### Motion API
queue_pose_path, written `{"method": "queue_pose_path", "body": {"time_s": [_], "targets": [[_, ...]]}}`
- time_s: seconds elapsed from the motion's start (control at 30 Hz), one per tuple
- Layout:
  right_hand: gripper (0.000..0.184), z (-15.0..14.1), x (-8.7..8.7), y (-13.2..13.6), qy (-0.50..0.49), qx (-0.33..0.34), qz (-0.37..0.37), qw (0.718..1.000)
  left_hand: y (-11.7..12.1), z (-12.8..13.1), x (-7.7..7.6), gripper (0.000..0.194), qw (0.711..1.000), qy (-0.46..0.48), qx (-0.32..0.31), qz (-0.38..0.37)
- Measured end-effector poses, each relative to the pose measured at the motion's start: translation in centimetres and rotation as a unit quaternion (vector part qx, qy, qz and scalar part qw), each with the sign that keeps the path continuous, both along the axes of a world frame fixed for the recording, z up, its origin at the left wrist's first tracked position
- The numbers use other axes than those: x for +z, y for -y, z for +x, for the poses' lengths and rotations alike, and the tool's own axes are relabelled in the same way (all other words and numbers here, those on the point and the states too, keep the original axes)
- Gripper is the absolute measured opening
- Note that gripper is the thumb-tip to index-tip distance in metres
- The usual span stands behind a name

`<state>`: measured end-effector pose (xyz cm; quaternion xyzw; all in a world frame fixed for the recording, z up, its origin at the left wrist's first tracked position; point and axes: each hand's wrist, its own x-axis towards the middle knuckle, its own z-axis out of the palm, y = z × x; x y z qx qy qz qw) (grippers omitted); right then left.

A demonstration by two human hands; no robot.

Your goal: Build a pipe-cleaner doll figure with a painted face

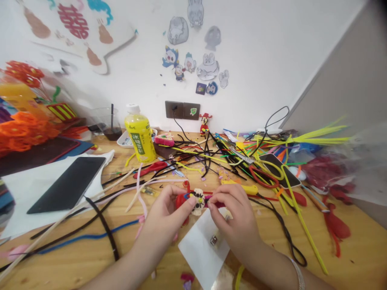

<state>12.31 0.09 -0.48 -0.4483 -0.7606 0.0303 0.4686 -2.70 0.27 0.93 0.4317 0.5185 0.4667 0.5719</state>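
White wall [260, 52] with cartoon stickers [190, 62] and dark sockets [173, 109], grey side panel [338, 72], wooden desk [356, 266].

tablet [66, 185] on paper [18, 201] at left, bottle [140, 139] further back, scissors [242, 156] among pipe cleaners [302, 139]

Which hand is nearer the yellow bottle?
Left. The left hand, pinching the pipe-cleaner figure, is in front of the bottle and right of it; the right hand is farther right.

Bare left hand [163, 219] and right hand [234, 215], a thin silver bangle [298, 273] circling the right wrist.
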Motion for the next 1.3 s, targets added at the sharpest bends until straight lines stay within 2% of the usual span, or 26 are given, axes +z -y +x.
{"method": "queue_pose_path", "body": {"time_s": [0.3,0.57,1.3], "targets": [[0.009,-0.14,-0.04,0.11,-0.011,0.001,-0.013,1.0,-0.15,-0.04,0.12,0.035,1.0,-0.005,0.005,-0.005],[0.006,0.26,0.12,-0.27,0.006,0.004,0.023,1.0,-0.26,-0.27,0.58,0.036,1.0,-0.013,0.022,-0.013],[0.009,0.3,0.17,-0.15,0.037,0.004,0.024,0.999,-0.14,-0.26,0.55,0.034,1.0,-0.013,-0.001,0.009]]}}
